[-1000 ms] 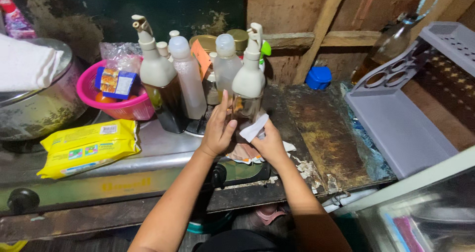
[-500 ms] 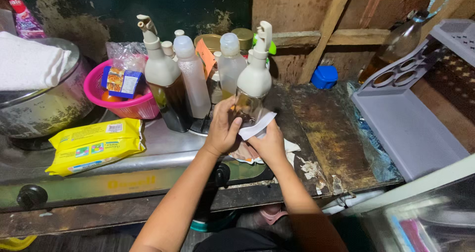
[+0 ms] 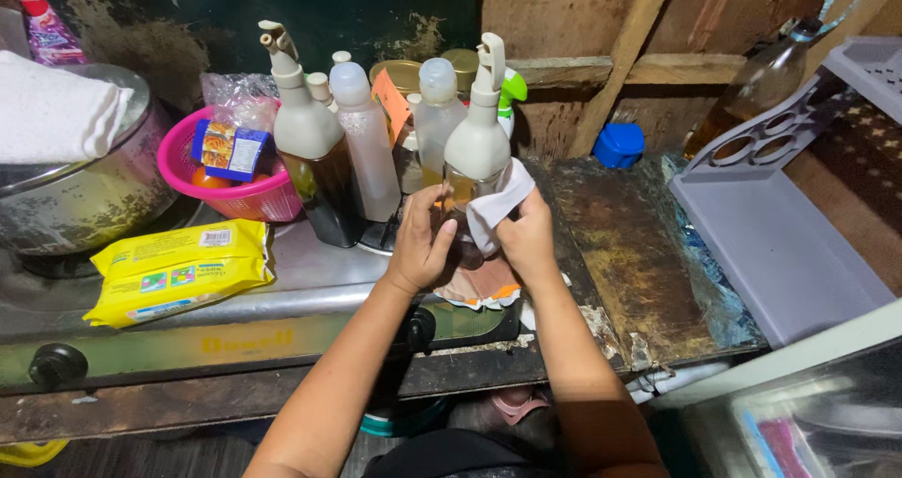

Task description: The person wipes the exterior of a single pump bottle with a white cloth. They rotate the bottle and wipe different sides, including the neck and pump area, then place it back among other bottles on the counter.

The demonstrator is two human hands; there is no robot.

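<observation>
The pump bottle (image 3: 477,149) stands upright at the front of a cluster of bottles, between my two hands. My left hand (image 3: 420,243) wraps its lower body in a closed grip. My right hand (image 3: 526,239) clenches a white cloth (image 3: 495,206) pressed against the bottle's right side. Under my hands lies what looks like a crumpled wrapper (image 3: 479,285). Left on the surface (image 3: 620,253) lie a yellow packet (image 3: 178,271) and a pink basket (image 3: 225,192).

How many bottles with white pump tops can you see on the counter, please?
2: one pump bottle held between the left hand and right hand; one dark-filled pump bottle beside the pink basket. Others may be hidden.
</observation>
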